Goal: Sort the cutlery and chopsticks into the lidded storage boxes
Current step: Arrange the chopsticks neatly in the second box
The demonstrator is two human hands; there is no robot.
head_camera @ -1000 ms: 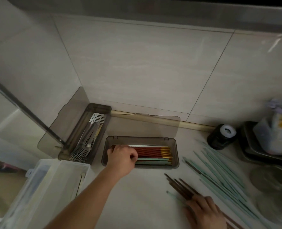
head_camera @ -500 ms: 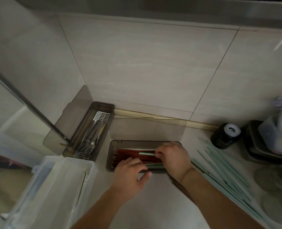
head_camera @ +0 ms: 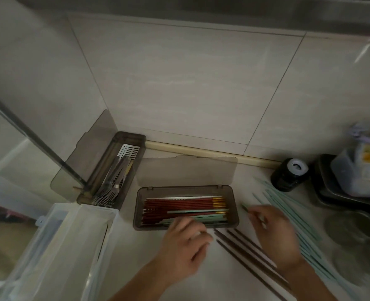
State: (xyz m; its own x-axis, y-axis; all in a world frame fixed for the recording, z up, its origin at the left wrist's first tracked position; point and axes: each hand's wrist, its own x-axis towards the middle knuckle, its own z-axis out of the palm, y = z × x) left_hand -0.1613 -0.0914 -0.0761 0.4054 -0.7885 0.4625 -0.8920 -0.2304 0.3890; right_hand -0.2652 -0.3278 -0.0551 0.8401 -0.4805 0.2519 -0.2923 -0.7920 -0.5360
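A smoky lidded box (head_camera: pixel 137 205) lies open on the counter, its lid (head_camera: pixel 186 170) folded back. Inside are red chopsticks (head_camera: pixel 179 202) and a few mint-green ones (head_camera: pixel 201 212). A second smoky box (head_camera: pixel 136 139) at the left holds forks (head_camera: pixel 112 185). My left hand (head_camera: pixel 186 242) hovers at the first box's front edge, fingers loosely curled, holding nothing. My right hand (head_camera: pixel 273 233) is just right of the box, over dark brown chopsticks (head_camera: pixel 240 246) and loose mint-green chopsticks (head_camera: pixel 288 207). Its fingertips reach one green tip; blur hides any grip.
A clear plastic bin (head_camera: pixel 71 246) stands at the lower left. A black jar (head_camera: pixel 288 174), stacked dark trays (head_camera: pixel 323 187) with a packet, and glass lids (head_camera: pixel 353 231) crowd the right side. A dark metal rod (head_camera: pixel 28 131) slants down into the fork box.
My right hand has left the chopstick box and swung right to the loose chopsticks. My left hand has drawn back from the box's inside to its front edge.
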